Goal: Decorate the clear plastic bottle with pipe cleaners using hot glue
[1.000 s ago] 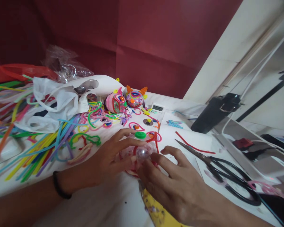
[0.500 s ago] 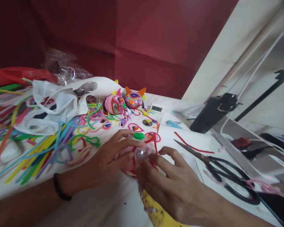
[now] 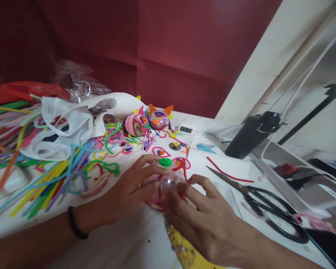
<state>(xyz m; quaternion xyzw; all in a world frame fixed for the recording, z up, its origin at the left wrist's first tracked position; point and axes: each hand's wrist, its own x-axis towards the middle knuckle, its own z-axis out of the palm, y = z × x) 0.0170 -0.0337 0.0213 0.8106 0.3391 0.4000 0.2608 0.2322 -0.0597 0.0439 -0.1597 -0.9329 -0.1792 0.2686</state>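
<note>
Both hands close on a clear plastic ball (image 3: 169, 182) (red cord wound about it): the left hand (image 3: 128, 192) cups it from nine o'clock, the right hand (image 3: 204, 216) pinches it from five o'clock, low on the white table (image 3: 123, 243). A green cap (image 3: 165, 162) sits at its twelve o'clock, black scissors (image 3: 268, 209) lie at three, and loose coloured sticks (image 3: 44, 179) spread at nine.

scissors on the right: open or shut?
Shut. The scissors lie flat on the white table, blades together in one point aimed at the hands, black handles side by side.
</note>
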